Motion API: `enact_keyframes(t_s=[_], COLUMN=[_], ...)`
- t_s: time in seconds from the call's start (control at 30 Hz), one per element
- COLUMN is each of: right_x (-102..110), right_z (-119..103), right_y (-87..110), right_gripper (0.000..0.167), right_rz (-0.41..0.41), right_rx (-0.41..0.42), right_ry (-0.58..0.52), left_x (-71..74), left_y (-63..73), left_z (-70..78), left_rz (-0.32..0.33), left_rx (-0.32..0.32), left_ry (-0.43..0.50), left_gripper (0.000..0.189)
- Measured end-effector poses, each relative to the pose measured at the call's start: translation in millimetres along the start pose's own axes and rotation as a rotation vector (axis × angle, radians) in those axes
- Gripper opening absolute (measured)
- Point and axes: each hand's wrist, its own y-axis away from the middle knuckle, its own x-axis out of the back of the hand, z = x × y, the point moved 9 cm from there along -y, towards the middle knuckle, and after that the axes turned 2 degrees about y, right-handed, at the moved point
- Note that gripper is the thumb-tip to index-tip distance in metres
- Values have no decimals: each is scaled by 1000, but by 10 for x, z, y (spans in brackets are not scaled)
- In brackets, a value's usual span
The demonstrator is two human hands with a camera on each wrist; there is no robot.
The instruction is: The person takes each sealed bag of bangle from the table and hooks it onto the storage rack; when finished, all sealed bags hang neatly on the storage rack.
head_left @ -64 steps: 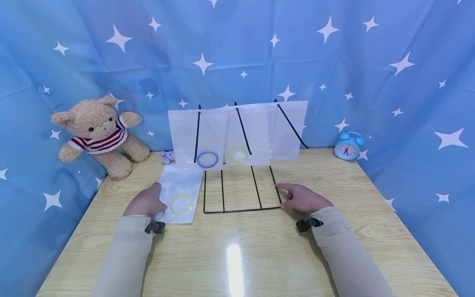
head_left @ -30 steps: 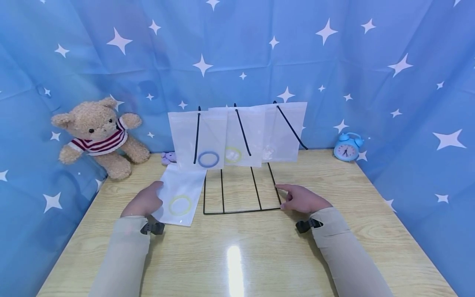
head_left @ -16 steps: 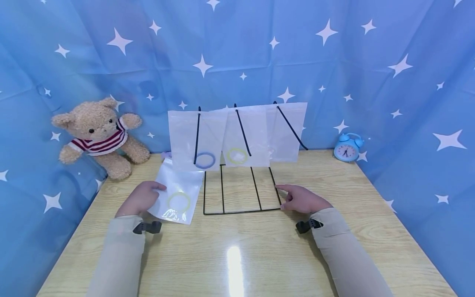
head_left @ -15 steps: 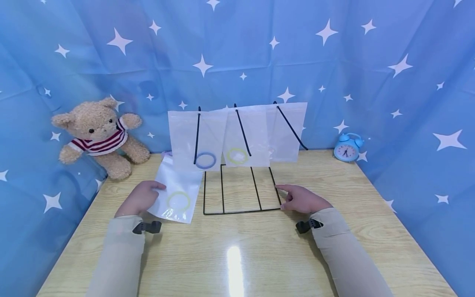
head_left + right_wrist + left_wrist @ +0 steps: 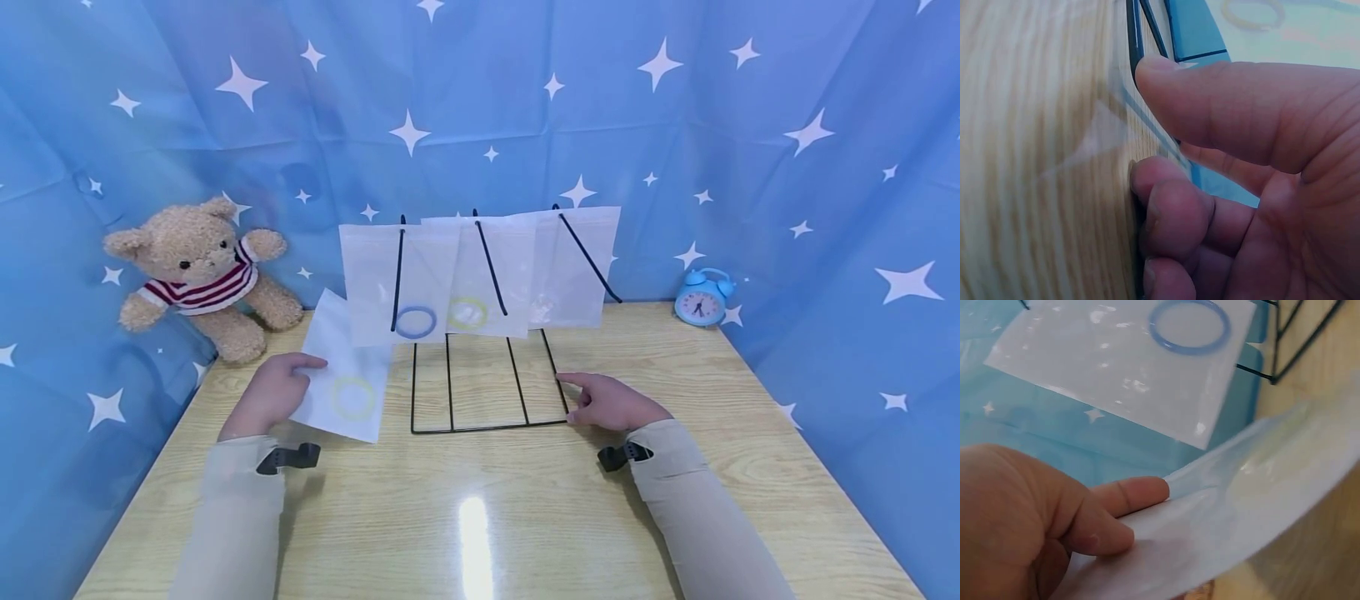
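My left hand (image 5: 270,392) pinches the left edge of a translucent white zip bag (image 5: 345,346) with a yellow ring (image 5: 352,380) inside. In the left wrist view this bag (image 5: 1191,544) bends away from the thumb and index finger. My right hand (image 5: 611,402) grips the front right corner of a black wire rack (image 5: 487,428); the right wrist view has the thumb (image 5: 1210,112) against the wire and the other fingers curled. Three similar bags hang on the rack's arms: a left one (image 5: 367,275) with a blue ring, a middle one (image 5: 510,275) with a yellow ring, and a right one (image 5: 577,283).
A teddy bear (image 5: 198,258) in a striped shirt sits at the back left of the wooden table (image 5: 540,517). At the back right stands a blue alarm clock (image 5: 703,298). A blue star-patterned curtain (image 5: 480,92) rises behind and along both sides.
My left hand has moved left and slightly up, drawing the bag with it. The bag's top now reaches farther up, beside the left hanging bag. My right hand keeps its place on the rack.
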Motion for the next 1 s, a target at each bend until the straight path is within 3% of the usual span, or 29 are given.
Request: enact_keyframes(t_s=[0.17, 0.3, 0.43, 0.6, 0.83, 1.0], right_x=[3, 1, -1, -5, -5, -6], right_z=[-13, -15, -6, 1, 3, -5], right_y=[4, 9, 8, 9, 5, 3], right_gripper=[80, 80, 80, 79, 79, 79], right_rz=[-1, -1, 4, 9, 8, 6], right_rx=[12, 13, 6, -2, 4, 18], right_ry=[-11, -17, -9, -7, -5, -5], left_x=[206, 353, 480, 621, 792, 876], left_y=[124, 225, 317, 401, 575, 678], left_z=[114, 234, 331, 378, 396, 333], left_rz=[77, 183, 333, 565, 875, 1001], left_rx=[-19, -55, -87, -106, -183, -232], left_ry=[16, -21, -29, -4, 161, 344], left_gripper=[53, 55, 55, 54, 52, 50])
